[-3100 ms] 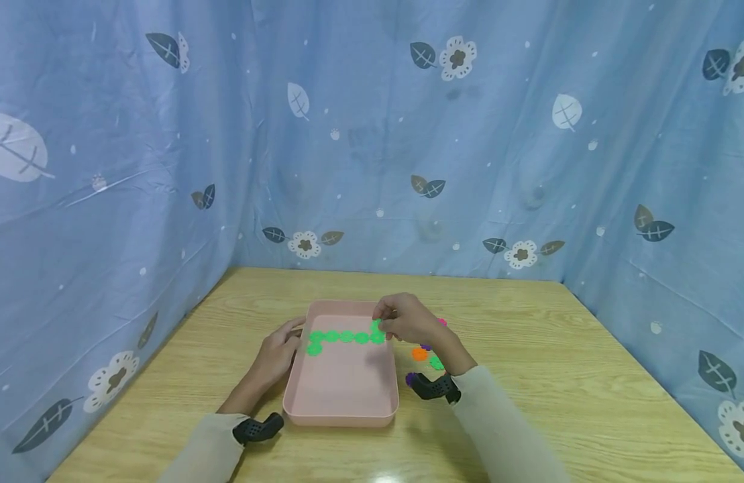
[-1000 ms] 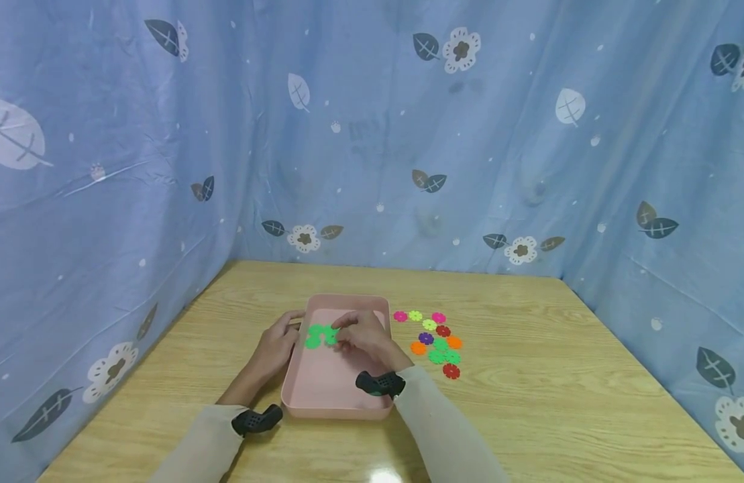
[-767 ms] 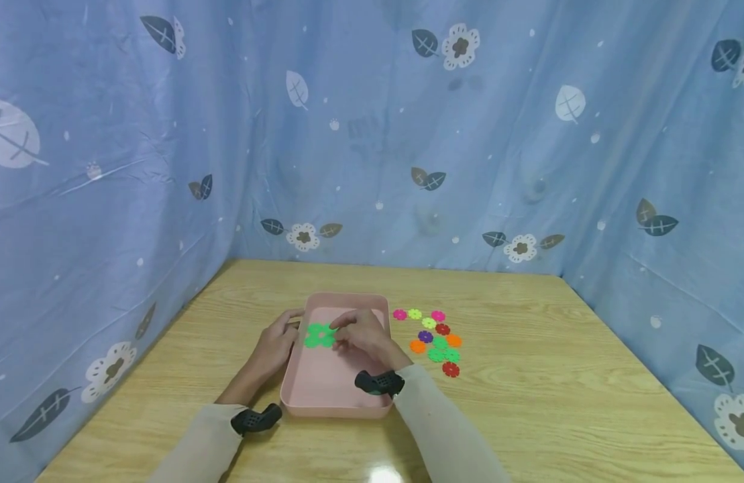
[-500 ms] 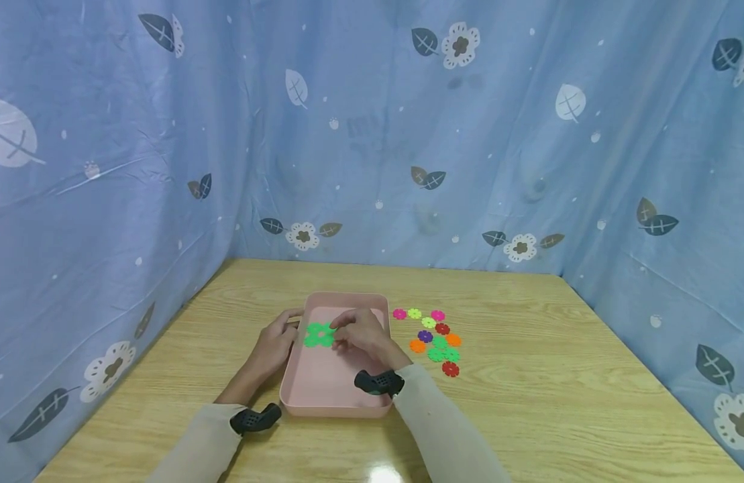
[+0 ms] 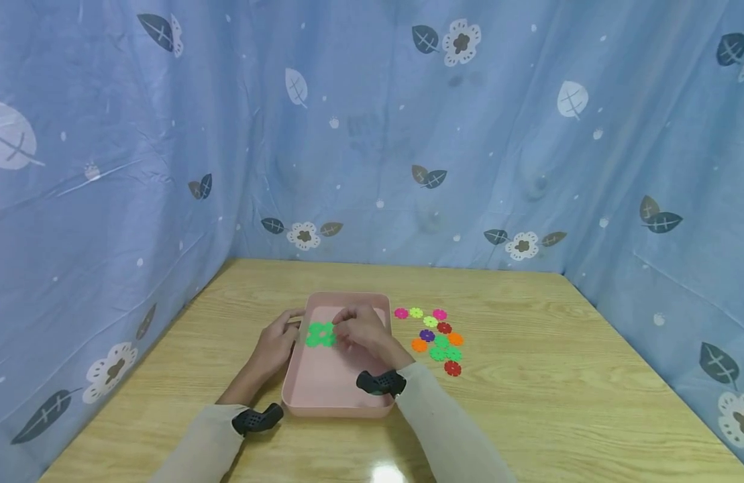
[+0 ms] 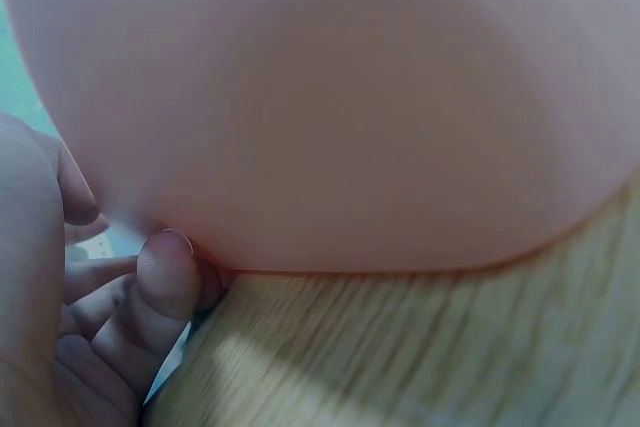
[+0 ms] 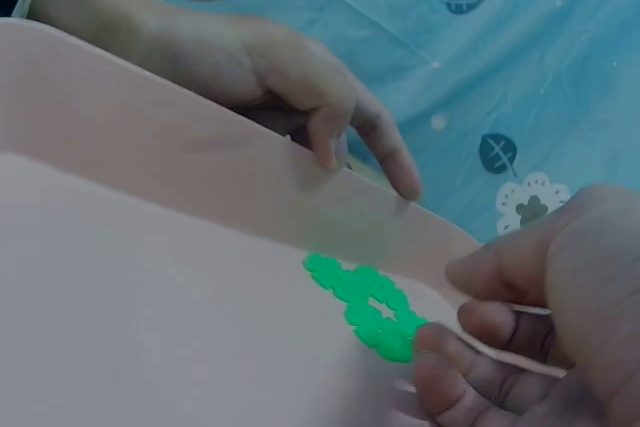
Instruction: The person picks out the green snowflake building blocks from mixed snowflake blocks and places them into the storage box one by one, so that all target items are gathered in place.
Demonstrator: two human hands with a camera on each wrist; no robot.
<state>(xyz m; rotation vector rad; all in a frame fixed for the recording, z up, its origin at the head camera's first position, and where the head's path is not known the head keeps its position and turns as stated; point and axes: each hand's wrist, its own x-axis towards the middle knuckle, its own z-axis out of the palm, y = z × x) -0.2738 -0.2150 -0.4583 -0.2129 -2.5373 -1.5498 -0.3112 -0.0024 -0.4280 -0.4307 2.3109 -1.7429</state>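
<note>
Green flower bits (image 7: 385, 335) sat inside the pink tray (image 5: 317, 384), near its left wall, where my right hand (image 5: 362, 329) bent close, maybe pinching one, I couldn't tell, while my loose left hand (image 5: 276, 345) touched the side, probably so it wouldn't slide.

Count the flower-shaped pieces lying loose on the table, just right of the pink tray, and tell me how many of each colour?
Pink pieces: 2
Yellow pieces: 2
Red pieces: 2
Orange pieces: 2
Green pieces: 3
Purple piece: 1
Total: 12
</note>
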